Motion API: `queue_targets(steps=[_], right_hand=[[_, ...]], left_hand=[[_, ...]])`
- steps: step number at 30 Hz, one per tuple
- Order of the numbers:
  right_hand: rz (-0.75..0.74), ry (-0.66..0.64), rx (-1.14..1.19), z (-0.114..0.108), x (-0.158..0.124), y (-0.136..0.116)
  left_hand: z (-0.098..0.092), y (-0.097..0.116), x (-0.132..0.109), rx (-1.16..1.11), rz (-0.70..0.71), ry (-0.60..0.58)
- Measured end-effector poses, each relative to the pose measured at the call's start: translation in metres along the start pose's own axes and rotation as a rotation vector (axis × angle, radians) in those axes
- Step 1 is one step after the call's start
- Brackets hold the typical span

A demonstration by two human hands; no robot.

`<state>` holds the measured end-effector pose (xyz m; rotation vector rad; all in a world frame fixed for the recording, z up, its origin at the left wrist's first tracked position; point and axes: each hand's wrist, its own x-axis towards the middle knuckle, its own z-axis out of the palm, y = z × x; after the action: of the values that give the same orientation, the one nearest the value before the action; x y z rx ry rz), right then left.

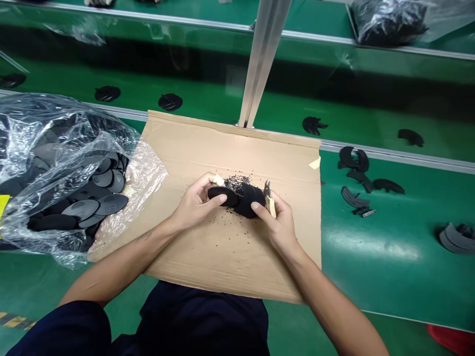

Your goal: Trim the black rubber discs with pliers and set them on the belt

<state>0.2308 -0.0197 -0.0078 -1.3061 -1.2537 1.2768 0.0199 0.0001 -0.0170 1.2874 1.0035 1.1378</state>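
Black disc (224,191) above cardboard (211,259): your left fingers (203,181) pinch it; your right fingers (281,204) clasp a dark part (248,201) and metal-tipped tool (267,188).

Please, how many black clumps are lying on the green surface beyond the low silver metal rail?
5. Left of the upright silver metal post: far-left clump, middle-left clump, near-left clump. Right of it: near-right clump, far-right clump. Others may be hidden.
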Motion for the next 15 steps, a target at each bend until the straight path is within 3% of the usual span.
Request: queue_targets(steps=[7, 15], right_hand=[[0.061, -0.084, 0.053, 0.0017, -0.0018, -0.0017], [0.088, -0.112, 0.067, 0.0034, -0.0041, -0.0059]], left_hand=[[0.005, -0.0054, -0.0071, 0.012, -0.051, -0.017], [0.0067, -0.0061, -0.0103, 0.38, 0.248, 0.048]])
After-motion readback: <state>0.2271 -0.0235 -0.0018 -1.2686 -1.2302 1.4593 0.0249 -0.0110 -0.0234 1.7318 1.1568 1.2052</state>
